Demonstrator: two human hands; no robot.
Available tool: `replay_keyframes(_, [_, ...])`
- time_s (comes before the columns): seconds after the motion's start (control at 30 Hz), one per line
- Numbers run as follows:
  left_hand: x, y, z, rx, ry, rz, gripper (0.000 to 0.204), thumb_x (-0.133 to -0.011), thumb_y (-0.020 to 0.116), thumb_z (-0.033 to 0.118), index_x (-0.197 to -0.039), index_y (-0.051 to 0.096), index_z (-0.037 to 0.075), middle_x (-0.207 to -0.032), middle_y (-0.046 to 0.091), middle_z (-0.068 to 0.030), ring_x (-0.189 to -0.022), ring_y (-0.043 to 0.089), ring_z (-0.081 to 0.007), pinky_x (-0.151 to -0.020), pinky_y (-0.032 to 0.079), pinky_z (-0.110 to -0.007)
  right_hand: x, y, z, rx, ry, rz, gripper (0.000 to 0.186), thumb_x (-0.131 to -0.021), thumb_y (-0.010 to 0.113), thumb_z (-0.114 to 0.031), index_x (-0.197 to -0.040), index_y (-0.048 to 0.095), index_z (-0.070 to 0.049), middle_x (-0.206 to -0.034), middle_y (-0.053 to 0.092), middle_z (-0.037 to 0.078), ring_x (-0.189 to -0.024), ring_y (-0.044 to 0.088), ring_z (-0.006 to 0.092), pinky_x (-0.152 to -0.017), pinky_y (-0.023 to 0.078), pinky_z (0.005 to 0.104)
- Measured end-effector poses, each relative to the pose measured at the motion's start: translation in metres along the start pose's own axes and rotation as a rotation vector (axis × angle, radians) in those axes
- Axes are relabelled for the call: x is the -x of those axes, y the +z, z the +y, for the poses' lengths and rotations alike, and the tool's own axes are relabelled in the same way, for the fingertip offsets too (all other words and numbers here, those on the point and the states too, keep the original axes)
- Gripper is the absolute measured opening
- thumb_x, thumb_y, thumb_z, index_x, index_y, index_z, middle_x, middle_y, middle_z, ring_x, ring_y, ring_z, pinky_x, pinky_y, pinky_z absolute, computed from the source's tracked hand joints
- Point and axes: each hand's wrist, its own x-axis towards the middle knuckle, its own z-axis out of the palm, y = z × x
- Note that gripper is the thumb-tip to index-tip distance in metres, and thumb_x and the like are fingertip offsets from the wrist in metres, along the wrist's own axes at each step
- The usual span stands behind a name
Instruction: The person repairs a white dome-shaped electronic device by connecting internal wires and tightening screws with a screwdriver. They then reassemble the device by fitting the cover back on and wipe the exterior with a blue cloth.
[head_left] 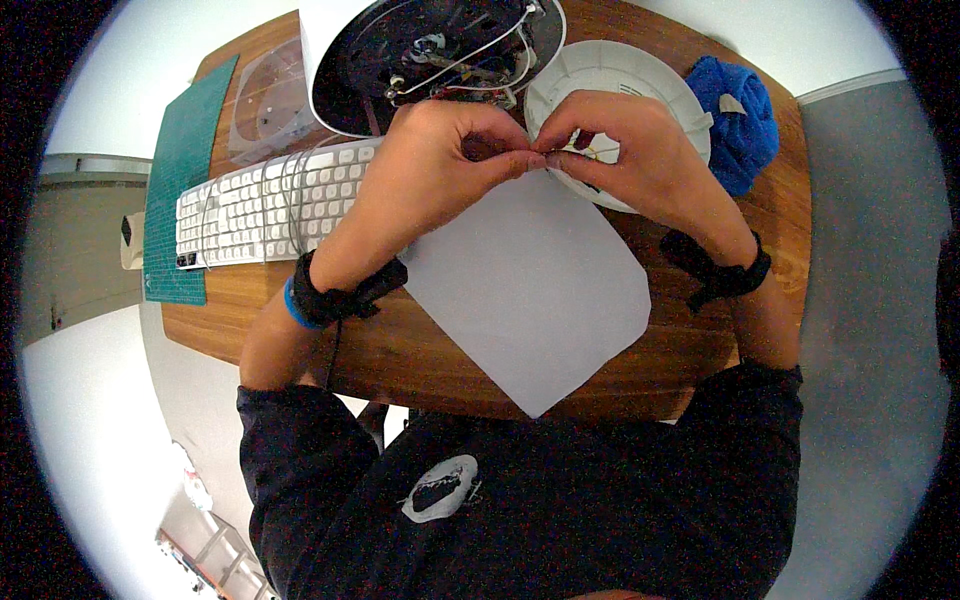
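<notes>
My left hand and my right hand meet fingertip to fingertip above the top of a white paper sheet, both closed in pinches on something small that I cannot make out. Behind and under my right hand lies a round white plastic dish or cover, with thin yellow strands showing between my fingers. Just beyond my left hand is an opened white appliance housing with a black interior, white cables and small parts inside.
A white keyboard with loose cables over it lies left, beside a green cutting mat and a clear plastic piece. A bunched blue cloth is at the back right. The wooden tabletop has curved edges.
</notes>
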Motion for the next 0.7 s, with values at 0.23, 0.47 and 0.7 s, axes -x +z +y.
replay_keyframes(0.23, [0.003,-0.003,-0.006,-0.007,-0.016,-0.006,0.014,-0.095,0.08,0.017,-0.1,0.081,0.004,-0.082,0.077,-0.0059,-0.071,0.07,-0.0118,-0.067,0.058,-0.029,0.0,0.003,-0.004,-0.001,0.028,-0.017,0.021,-0.087,0.08,-0.009,-0.106,0.074,-0.004,-0.099,0.075,0.013,-0.09,0.075,0.0307,-0.08,0.061,0.0385])
replay_keyframes(0.47, [0.007,0.004,-0.001,0.0,0.035,0.018,0.013,-0.099,0.074,0.012,-0.106,0.079,0.003,-0.088,0.08,-0.0085,-0.08,0.075,-0.0146,-0.074,0.06,-0.031,-0.003,0.007,-0.007,-0.022,0.165,0.059,0.018,-0.086,0.082,-0.012,-0.1,0.075,-0.003,-0.091,0.076,0.014,-0.086,0.077,0.0295,-0.079,0.061,0.0384])
replay_keyframes(0.7, [0.01,0.009,-0.025,0.088,0.068,0.223,0.019,-0.098,0.073,0.006,-0.116,0.072,-0.001,-0.099,0.079,-0.0144,-0.091,0.079,-0.0213,-0.081,0.063,-0.034,-0.008,0.003,-0.011,0.053,0.162,0.098,0.018,-0.086,0.082,-0.012,-0.1,0.075,-0.002,-0.094,0.078,0.013,-0.086,0.077,0.0286,-0.079,0.061,0.0382])
